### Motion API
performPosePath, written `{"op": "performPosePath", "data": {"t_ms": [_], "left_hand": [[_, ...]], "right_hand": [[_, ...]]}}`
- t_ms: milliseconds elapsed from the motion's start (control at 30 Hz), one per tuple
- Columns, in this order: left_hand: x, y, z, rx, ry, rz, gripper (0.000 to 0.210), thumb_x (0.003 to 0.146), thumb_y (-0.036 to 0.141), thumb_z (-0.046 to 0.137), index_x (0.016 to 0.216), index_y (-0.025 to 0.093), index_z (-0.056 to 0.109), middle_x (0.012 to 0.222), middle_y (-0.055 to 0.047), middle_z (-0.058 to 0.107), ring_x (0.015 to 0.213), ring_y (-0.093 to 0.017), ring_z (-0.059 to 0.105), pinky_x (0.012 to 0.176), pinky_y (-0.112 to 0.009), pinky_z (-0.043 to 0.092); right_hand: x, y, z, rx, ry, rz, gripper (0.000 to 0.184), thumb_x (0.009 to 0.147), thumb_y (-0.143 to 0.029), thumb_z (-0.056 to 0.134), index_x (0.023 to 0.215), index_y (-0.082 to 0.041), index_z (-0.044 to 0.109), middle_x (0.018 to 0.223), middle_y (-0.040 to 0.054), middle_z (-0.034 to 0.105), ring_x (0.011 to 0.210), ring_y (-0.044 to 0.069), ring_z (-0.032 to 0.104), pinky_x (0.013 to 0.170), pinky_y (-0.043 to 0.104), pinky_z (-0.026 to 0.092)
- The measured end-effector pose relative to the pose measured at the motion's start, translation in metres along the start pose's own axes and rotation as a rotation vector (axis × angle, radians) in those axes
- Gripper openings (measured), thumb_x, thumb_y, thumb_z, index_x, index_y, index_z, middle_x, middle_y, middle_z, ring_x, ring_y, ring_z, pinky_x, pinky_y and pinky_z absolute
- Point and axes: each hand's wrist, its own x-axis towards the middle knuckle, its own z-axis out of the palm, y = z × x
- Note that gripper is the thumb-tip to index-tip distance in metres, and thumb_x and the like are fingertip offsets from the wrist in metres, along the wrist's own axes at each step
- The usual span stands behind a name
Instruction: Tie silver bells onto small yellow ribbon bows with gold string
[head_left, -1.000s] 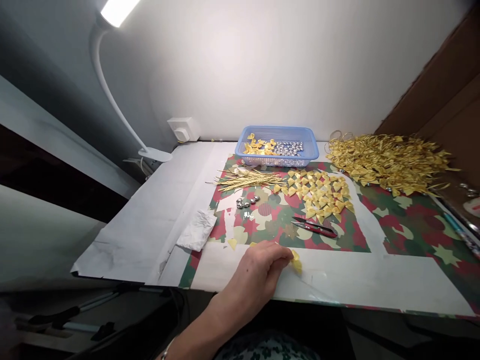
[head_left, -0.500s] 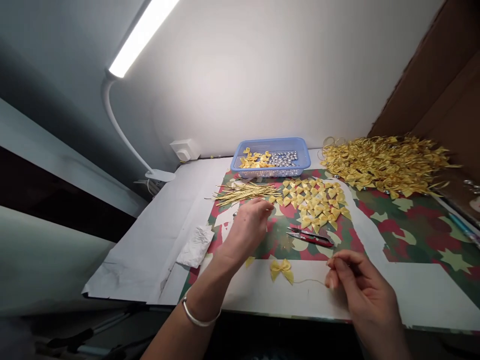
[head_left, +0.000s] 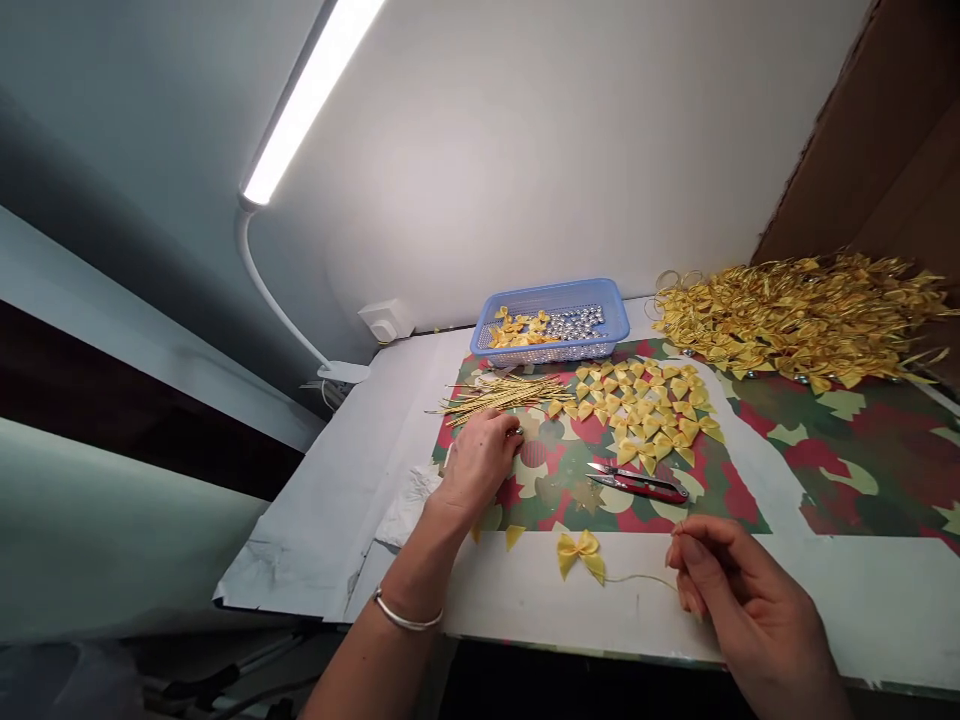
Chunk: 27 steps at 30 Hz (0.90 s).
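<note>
My left hand (head_left: 480, 460) is closed in a pinch just in front of the yellow cords, with a small silver bell (head_left: 519, 431) at its fingertips. My right hand (head_left: 739, 590) pinches the end of a thin thread (head_left: 637, 577) over the white front strip of the table. That thread runs left to a yellow ribbon bow (head_left: 580, 556) lying on the white surface. Beyond the right hand lie red-handled thread snips (head_left: 637, 483). Rows of yellow bows (head_left: 637, 410) cover the mat behind them, beside a bundle of gold-yellow cords (head_left: 502, 398).
A blue basket (head_left: 551, 290) with bows and silver bells stands against the wall. To its right is a heap of finished-looking yellow bows on cords (head_left: 802, 320), near a cardboard panel (head_left: 862, 150). A crumpled tissue (head_left: 409, 505) and a clip lamp (head_left: 255, 270) are on the left.
My left hand has shifted left and down from near the bows, and a silver bell now shows at its fingertips. The right hand keeps its pinch on the thread. The camera view has turned slightly.
</note>
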Motion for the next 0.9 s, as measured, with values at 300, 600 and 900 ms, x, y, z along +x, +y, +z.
{"op": "performPosePath", "data": {"t_ms": [300,600,900], "left_hand": [[-0.018,0.018,-0.001,-0.447,0.111,-0.046,0.013,0.096,0.021,0.051,0.092,0.017,0.063,0.097,-0.009,0.065,0.097,-0.023,0.062,0.088,-0.04,0.051],[-0.085,0.054,-0.005,-1.645,-0.342,-0.334,0.013,0.084,0.027,0.074,0.09,0.016,0.068,0.08,-0.001,0.066,0.067,-0.005,0.061,0.067,-0.014,0.053],[-0.094,0.053,-0.001,-1.806,-0.267,-0.361,0.011,0.077,0.017,0.083,0.087,0.02,0.078,0.08,0.0,0.076,0.074,-0.008,0.069,0.072,-0.014,0.055]], "right_hand": [[0.003,-0.009,0.004,-0.014,0.042,-0.058,0.021,0.094,-0.041,0.058,0.091,-0.022,0.065,0.069,-0.0008,0.062,0.051,0.01,0.055,0.051,0.018,0.049],[0.012,-0.044,0.02,-0.241,-0.078,-0.539,0.019,0.094,-0.013,0.057,0.098,-0.028,0.068,0.09,0.0006,0.062,0.08,0.011,0.064,0.069,0.017,0.051],[0.006,-0.05,0.041,-0.365,-0.119,-0.609,0.013,0.092,-0.009,0.057,0.093,-0.019,0.065,0.074,0.0016,0.059,0.064,0.012,0.059,0.058,0.021,0.05]]}}
